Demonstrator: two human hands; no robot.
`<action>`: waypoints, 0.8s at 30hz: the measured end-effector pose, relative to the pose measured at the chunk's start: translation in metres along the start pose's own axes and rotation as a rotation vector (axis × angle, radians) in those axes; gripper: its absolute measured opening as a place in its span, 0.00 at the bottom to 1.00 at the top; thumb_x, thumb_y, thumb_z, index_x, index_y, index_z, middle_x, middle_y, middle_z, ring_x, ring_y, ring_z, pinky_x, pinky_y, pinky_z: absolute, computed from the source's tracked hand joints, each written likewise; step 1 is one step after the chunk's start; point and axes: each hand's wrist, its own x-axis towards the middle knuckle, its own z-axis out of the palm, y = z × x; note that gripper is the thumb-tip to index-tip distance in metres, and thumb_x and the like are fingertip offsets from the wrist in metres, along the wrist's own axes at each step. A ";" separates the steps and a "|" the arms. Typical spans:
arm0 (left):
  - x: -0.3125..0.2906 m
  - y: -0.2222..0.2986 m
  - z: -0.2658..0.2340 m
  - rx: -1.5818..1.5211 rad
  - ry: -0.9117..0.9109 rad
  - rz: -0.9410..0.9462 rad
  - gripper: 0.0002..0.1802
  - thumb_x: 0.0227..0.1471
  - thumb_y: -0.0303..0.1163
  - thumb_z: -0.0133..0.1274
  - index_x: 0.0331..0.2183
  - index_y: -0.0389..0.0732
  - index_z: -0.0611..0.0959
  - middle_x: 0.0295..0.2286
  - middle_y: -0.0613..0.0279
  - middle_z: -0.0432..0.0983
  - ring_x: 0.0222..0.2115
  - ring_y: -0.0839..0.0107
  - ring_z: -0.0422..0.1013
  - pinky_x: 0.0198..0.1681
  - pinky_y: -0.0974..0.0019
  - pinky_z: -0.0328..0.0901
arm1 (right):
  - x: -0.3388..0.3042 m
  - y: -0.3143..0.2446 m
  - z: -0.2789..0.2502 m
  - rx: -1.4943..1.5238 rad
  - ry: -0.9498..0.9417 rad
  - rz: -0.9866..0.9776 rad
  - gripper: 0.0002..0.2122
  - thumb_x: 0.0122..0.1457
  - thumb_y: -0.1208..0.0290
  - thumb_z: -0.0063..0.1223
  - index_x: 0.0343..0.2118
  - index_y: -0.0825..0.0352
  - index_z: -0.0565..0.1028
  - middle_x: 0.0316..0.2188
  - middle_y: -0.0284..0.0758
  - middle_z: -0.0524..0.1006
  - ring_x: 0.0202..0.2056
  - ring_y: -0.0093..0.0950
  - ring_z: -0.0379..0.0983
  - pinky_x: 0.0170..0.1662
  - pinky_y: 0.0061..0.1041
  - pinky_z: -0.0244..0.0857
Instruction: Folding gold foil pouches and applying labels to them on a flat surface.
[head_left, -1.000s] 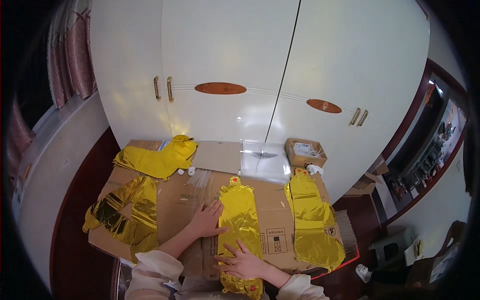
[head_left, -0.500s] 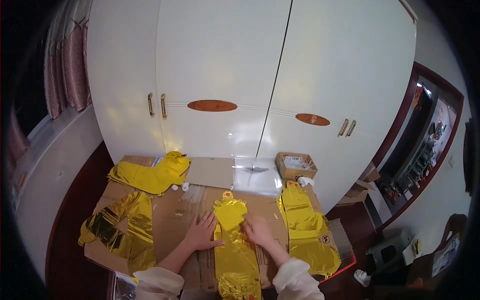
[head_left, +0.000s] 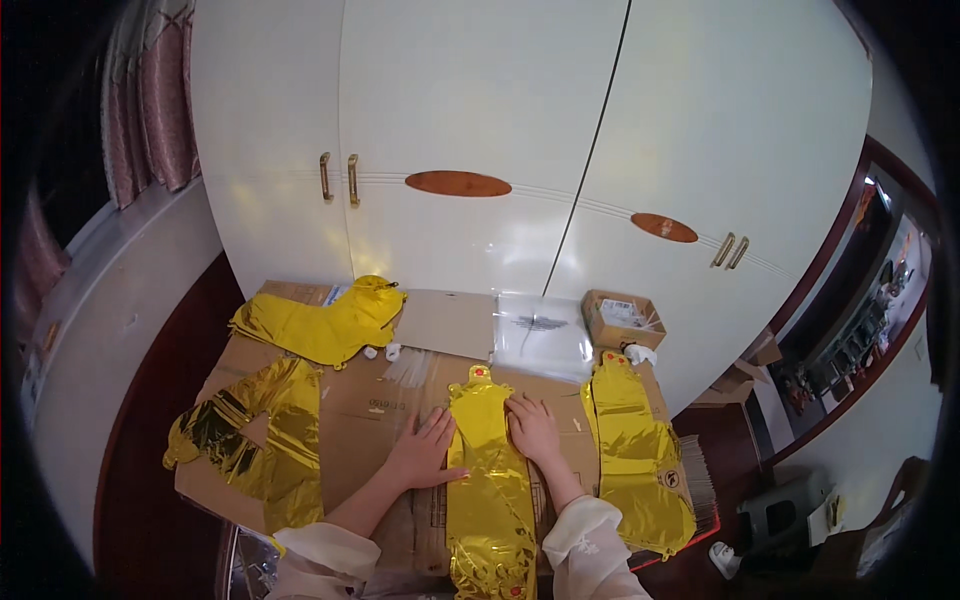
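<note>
A long, flat gold foil balloon lies lengthwise in front of me, with a red spot on its top tab and another near its lower end. My left hand rests flat at its left edge, fingers spread and thumb reaching onto the foil. Against the upper right edge lies my right hand, its fingers extended and the tips touching the foil. To the right is a second gold foil balloon, also flat. A creased gold foil piece with a triangular gap lies to the left.
Flattened cardboard covers the work surface. A yellow-gold foil pile sits at the back left. Behind are a grey-brown board, clear plastic sleeves and a small cardboard box. White wardrobe doors stand beyond the table.
My right hand has moved up along the right edge, its curled fingers now laid straighter. The balloon's upper sides look straighter. My left hand stays at the left edge; the whole view has shifted.
</note>
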 end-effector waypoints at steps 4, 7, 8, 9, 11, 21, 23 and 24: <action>0.000 0.000 -0.001 -0.035 0.008 -0.001 0.55 0.52 0.70 0.40 0.62 0.31 0.58 0.64 0.45 0.49 0.66 0.55 0.43 0.65 0.39 0.37 | 0.000 0.002 0.001 0.000 -0.019 0.022 0.16 0.61 0.66 0.44 0.50 0.60 0.75 0.53 0.32 0.74 0.59 0.34 0.63 0.63 0.44 0.50; 0.001 -0.001 0.002 -0.027 0.030 0.001 0.55 0.52 0.71 0.40 0.62 0.30 0.58 0.64 0.45 0.49 0.66 0.55 0.43 0.65 0.39 0.37 | 0.001 0.001 0.001 0.006 -0.032 0.033 0.17 0.61 0.65 0.43 0.51 0.60 0.74 0.54 0.32 0.73 0.59 0.34 0.63 0.64 0.44 0.49; 0.000 -0.001 0.002 -0.024 0.027 -0.002 0.55 0.52 0.71 0.40 0.62 0.30 0.58 0.64 0.45 0.49 0.66 0.55 0.43 0.65 0.40 0.37 | 0.000 0.001 0.001 0.006 -0.033 0.034 0.17 0.61 0.65 0.43 0.51 0.60 0.74 0.54 0.32 0.73 0.59 0.34 0.63 0.64 0.44 0.49; 0.002 0.000 0.001 -0.022 0.025 -0.003 0.55 0.52 0.71 0.40 0.62 0.30 0.58 0.64 0.45 0.49 0.66 0.55 0.43 0.65 0.40 0.37 | 0.001 0.002 0.001 0.006 -0.034 0.036 0.17 0.62 0.65 0.43 0.52 0.60 0.74 0.54 0.32 0.73 0.59 0.34 0.63 0.64 0.45 0.48; 0.002 0.000 0.001 -0.019 0.016 -0.005 0.56 0.51 0.71 0.40 0.62 0.30 0.57 0.64 0.45 0.49 0.66 0.55 0.43 0.65 0.40 0.37 | 0.001 0.002 0.001 0.008 -0.039 0.036 0.17 0.62 0.65 0.43 0.52 0.60 0.74 0.54 0.32 0.73 0.59 0.34 0.63 0.64 0.44 0.48; 0.004 -0.001 0.004 -0.009 -0.067 -0.033 0.60 0.49 0.73 0.42 0.63 0.31 0.53 0.65 0.49 0.45 0.67 0.59 0.39 0.65 0.39 0.36 | -0.034 -0.012 -0.046 0.441 0.017 0.063 0.17 0.61 0.71 0.47 0.53 0.65 0.72 0.53 0.43 0.72 0.55 0.44 0.66 0.60 0.41 0.55; 0.002 0.001 0.000 0.003 -0.079 -0.040 0.60 0.49 0.73 0.42 0.63 0.31 0.53 0.65 0.50 0.46 0.67 0.60 0.39 0.66 0.40 0.36 | -0.066 -0.030 -0.087 0.450 -0.041 0.042 0.18 0.60 0.72 0.48 0.54 0.66 0.71 0.54 0.44 0.72 0.54 0.44 0.66 0.58 0.39 0.57; 0.004 0.001 -0.003 0.008 -0.074 -0.039 0.60 0.48 0.73 0.42 0.63 0.31 0.53 0.65 0.50 0.46 0.67 0.60 0.39 0.66 0.40 0.36 | -0.087 -0.037 -0.108 0.419 -0.075 0.014 0.19 0.59 0.73 0.49 0.55 0.66 0.71 0.55 0.44 0.71 0.55 0.44 0.66 0.58 0.37 0.58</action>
